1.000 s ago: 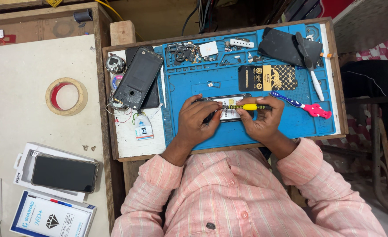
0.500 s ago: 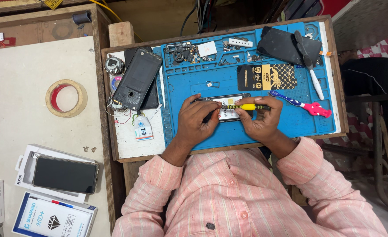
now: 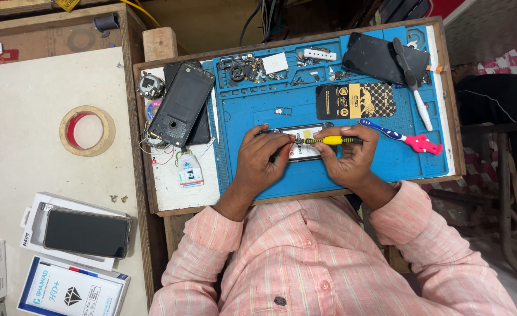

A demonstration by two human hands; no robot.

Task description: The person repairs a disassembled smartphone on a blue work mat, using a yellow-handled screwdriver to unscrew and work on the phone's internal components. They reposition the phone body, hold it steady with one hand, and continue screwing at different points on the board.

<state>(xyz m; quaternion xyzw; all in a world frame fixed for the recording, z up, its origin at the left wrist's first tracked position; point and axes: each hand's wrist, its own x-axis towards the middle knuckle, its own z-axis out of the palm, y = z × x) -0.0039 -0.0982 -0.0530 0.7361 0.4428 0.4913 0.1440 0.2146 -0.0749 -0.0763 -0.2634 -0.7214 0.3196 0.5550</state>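
The person in the pink striped shirt leans over a blue rubber work mat (image 3: 340,175) set in a wooden tray, both hands meeting near the middle of it. The right hand (image 3: 349,158) has its fingers curled closed around a slim yellow-handled screwdriver (image 3: 327,140), which lies almost level and points toward the other hand, its dark tip sitting over the opened phone with a pale inner panel (image 3: 303,146) that rests flat on the mat. The left hand (image 3: 263,155) is bent over the near end of that phone, fingertips pressed down on its edge and pinched close to the screwdriver's tip; whether it grips a small part there I cannot tell. Just beside the right hand, touching the mat, lies a toothbrush with a blue and white handle and a pink end (image 3: 407,137). Above the hands sits a black card with gold patterning (image 3: 355,100), and farther up, in the corner, a dark phone back panel (image 3: 381,57) with a black-and-white brush laid across it. Off the mat's left edge a black phone shell (image 3: 181,104) lies tilted on the tray. Well apart, on the pale table (image 3: 42,82), there are a roll of beige tape with a red core (image 3: 87,130) and a dark phone lying on a white box (image 3: 87,233).
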